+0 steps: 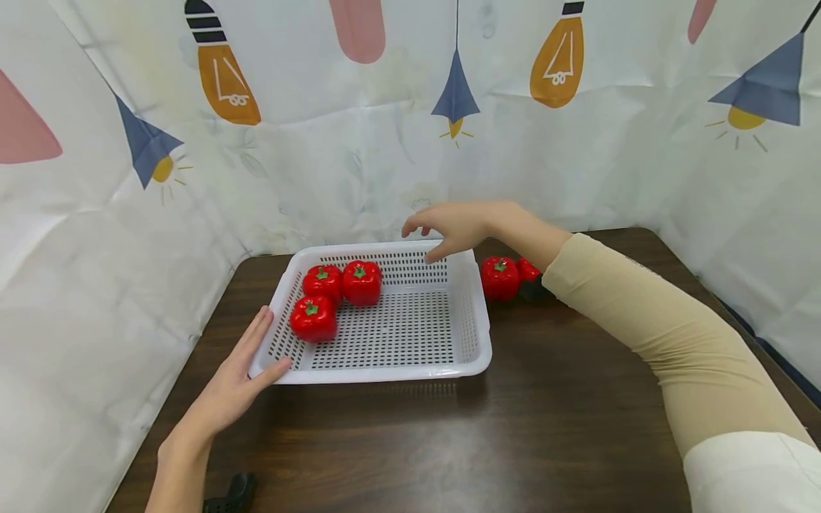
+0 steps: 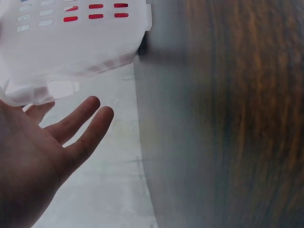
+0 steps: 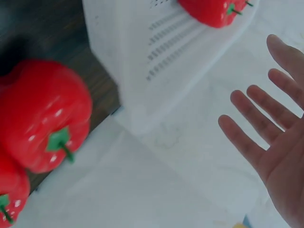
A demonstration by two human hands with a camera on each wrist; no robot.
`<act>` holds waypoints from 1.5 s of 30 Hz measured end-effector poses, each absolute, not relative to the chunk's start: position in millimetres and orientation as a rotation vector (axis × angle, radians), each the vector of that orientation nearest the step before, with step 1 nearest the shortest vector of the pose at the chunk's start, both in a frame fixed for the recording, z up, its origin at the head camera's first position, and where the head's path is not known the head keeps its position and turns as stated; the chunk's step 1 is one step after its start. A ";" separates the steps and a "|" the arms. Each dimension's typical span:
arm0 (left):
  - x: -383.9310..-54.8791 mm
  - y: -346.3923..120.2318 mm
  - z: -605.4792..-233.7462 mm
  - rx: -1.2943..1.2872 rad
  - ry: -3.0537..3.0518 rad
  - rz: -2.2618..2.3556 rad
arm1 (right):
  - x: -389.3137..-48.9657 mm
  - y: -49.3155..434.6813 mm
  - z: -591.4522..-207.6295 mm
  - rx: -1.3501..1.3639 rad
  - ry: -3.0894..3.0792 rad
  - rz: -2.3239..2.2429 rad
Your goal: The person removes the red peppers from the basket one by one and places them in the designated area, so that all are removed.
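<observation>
A white plastic basket (image 1: pixel 410 374) with slotted sides holds three red bell peppers, one nearest the front (image 1: pixel 313 319) and two behind, at its left side. My left hand (image 1: pixel 227 388) rests at the basket's near left corner, thumb at the front rim, fingers stretched along the left side; in the left wrist view those fingers (image 2: pixel 88 135) are straight and spread. Over the basket's back right rim reaches my right hand (image 1: pixel 463 224), holding nothing. Its fingers (image 3: pixel 254 114) are spread in the right wrist view. Right of the basket sits another red bell pepper (image 1: pixel 499 278).
Beside that outer pepper lies a further red pepper (image 1: pixel 528 269), partly hidden behind the right forearm. The dark wooden table (image 1: pixel 513 434) stretches toward the front. A white printed cloth (image 1: pixel 359 164) hangs behind and along both sides. A black strap-like item (image 1: pixel 234 493) shows by the left wrist.
</observation>
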State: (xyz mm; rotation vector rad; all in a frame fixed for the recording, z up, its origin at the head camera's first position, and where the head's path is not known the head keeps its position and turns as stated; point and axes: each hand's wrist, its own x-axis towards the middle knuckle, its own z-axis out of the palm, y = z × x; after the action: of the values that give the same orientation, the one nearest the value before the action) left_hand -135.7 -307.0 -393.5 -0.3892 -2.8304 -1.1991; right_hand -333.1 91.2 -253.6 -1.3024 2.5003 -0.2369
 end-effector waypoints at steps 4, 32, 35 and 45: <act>-135.5 -307.2 -393.7 -0.390 -2.836 -1.185 | -329.5 74.8 -254.2 -1.365 2.470 -0.222; -133.7 -303.6 -391.2 -0.390 -2.822 -1.237 | -330.0 -4.0 -299.1 -1.342 2.384 -0.208; -134.3 -303.7 -391.4 -0.392 -2.825 -1.245 | -330.9 -8.2 -303.4 -1.300 2.389 -0.204; -131.6 -305.1 -392.0 -0.377 -2.835 -1.198 | -330.7 -20.1 -314.3 -1.225 2.387 -0.191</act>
State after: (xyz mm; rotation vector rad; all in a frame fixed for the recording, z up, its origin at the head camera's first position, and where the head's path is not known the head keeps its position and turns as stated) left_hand -131.6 -305.1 -392.0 -0.3771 -2.8353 -1.1982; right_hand -330.7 -20.1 -314.3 -1.2250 2.3869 -0.1909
